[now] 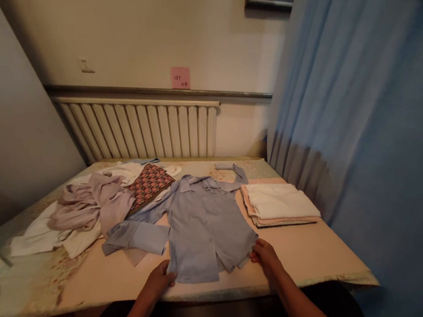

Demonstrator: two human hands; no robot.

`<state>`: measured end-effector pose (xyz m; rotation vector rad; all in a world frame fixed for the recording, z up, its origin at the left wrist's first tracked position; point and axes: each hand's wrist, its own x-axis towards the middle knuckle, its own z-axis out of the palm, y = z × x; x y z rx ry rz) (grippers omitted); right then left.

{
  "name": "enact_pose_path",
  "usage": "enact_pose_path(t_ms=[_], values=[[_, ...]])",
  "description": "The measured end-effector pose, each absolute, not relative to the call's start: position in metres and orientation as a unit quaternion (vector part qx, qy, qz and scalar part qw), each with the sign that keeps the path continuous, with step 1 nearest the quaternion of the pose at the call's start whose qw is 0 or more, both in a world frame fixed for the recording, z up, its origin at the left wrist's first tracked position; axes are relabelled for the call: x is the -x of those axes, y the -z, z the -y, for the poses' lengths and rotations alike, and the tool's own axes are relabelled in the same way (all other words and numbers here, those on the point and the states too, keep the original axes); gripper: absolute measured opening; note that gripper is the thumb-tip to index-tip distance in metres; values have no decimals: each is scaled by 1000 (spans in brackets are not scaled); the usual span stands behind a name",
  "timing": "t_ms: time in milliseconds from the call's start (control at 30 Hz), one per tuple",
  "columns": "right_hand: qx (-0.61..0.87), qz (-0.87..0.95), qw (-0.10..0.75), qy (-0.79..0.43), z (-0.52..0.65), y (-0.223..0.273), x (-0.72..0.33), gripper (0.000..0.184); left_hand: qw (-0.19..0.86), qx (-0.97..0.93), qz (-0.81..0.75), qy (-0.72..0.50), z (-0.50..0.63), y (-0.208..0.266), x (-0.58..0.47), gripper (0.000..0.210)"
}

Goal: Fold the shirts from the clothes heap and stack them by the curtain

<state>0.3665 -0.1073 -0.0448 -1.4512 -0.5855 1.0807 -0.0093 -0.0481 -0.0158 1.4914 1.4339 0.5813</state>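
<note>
A blue-grey long-sleeved shirt (203,220) lies spread on the table with its collar towards the wall and its hem towards me. My left hand (161,277) pinches the lower left corner of the hem. On the other side, my right hand (262,256) grips the lower right edge. The left sleeve (140,235) is bent back on itself beside the body. Past the right shoulder, the other sleeve (239,173) curls towards the back. The front panels part slightly near the hem.
To the left is a heap of loose clothes, including a mauve garment (91,204) and a red patterned cloth (151,182). A folded stack topped with white cloth (280,199) sits at the right. Behind the table (305,254) stands a radiator (148,127); a blue curtain (373,111) hangs at right.
</note>
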Motion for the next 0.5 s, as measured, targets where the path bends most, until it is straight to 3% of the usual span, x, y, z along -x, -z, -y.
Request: enact_pose_path(t_ms=[133,267,500], values=[[623,234,582,-468,106,47,-370,20,526,-633,-514,-243,56,8,17,53],[635,222,580,-459,104,48,-371,17,531,-630,-513,-242,59,15,22,64],[680,233,562,-408,96,51,-374,19,417,-633,-602,-251,55,36,15,43]])
